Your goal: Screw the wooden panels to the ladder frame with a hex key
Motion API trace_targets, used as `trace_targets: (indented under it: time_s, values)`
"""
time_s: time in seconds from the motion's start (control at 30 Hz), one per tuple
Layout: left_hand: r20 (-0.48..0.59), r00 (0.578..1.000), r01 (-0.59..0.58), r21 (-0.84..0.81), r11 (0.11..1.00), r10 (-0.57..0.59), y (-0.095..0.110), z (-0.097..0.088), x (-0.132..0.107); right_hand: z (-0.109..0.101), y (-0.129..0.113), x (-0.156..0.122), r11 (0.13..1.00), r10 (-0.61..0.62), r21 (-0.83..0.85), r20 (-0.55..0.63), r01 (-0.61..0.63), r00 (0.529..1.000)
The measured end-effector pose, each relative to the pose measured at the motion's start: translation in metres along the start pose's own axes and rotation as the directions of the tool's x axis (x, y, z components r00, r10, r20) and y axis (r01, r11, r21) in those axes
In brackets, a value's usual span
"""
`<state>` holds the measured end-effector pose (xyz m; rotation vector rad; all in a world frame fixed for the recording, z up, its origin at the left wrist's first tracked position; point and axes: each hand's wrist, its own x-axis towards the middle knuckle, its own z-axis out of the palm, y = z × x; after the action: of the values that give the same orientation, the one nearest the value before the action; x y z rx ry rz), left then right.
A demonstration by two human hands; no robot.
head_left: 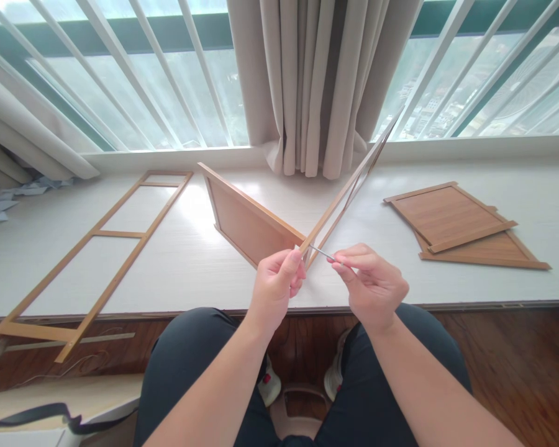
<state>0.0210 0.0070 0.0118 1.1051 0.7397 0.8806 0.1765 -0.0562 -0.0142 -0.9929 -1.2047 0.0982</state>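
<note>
My left hand (277, 279) is closed in a pinch on the near corner where a brown wooden shelf panel (245, 217) meets a thin wooden side frame (354, 180). The frame rises up and to the right toward the window. My right hand (370, 279) is closed on a thin metal tool (323, 253), whose tip points left into that corner joint. Both pieces stand tilted on the white window ledge (190, 261).
A second ladder-like wooden frame (97, 248) lies flat at the left, overhanging the ledge edge. Two more brown panels (461, 226) are stacked at the right. Grey curtains (317, 87) hang behind. My knees and a wood floor (517, 366) lie below.
</note>
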Motion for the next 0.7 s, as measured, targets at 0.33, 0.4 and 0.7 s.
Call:
trace_targets:
  time_s: [0.33, 0.4, 0.7]
  values:
    - [0.011, 1.0, -0.001, 0.013, 1.0, 0.001, -0.0042, -0.003, 0.0027, 0.0029, -0.0027, -0.0022, 0.855, 0.411, 0.313, 0.076, -0.413, 0.909]
    - [0.012, 1.0, -0.001, 0.015, 1.0, 0.001, -0.0049, -0.003, 0.0027, 0.0022, -0.0024, -0.0016, 0.854, 0.41, 0.316, 0.079, -0.413, 0.909]
    - [0.023, 1.0, 0.002, 0.011, 1.0, -0.002, -0.0056, -0.0018, 0.0024, 0.0011, -0.0022, -0.0011, 0.829, 0.433, 0.356, 0.082, -0.432, 0.898]
